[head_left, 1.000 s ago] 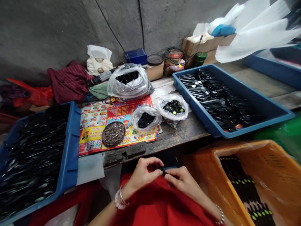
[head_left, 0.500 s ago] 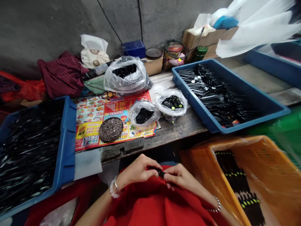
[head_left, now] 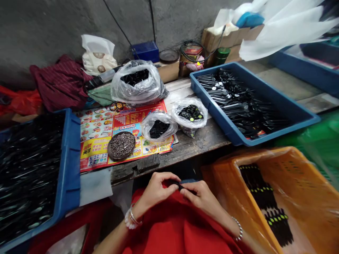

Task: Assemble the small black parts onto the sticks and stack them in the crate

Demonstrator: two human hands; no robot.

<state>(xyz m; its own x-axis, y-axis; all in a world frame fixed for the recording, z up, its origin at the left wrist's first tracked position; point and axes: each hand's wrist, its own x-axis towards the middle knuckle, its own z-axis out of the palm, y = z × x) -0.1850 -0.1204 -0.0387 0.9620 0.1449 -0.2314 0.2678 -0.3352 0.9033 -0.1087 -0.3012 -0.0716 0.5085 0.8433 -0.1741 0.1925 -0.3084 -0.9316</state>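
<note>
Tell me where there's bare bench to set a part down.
Bare wood shows between the bag of green-dotted parts and middle blue tray, beyond the right hand. Another patch separates that tray from the farther tray. Bags and a dish of metal bits crowd the flyer.

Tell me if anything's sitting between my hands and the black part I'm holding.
Nothing visible stands in the way: your left hand and right hand both grip the black part, over the red cloth. They hide most of it.
</note>
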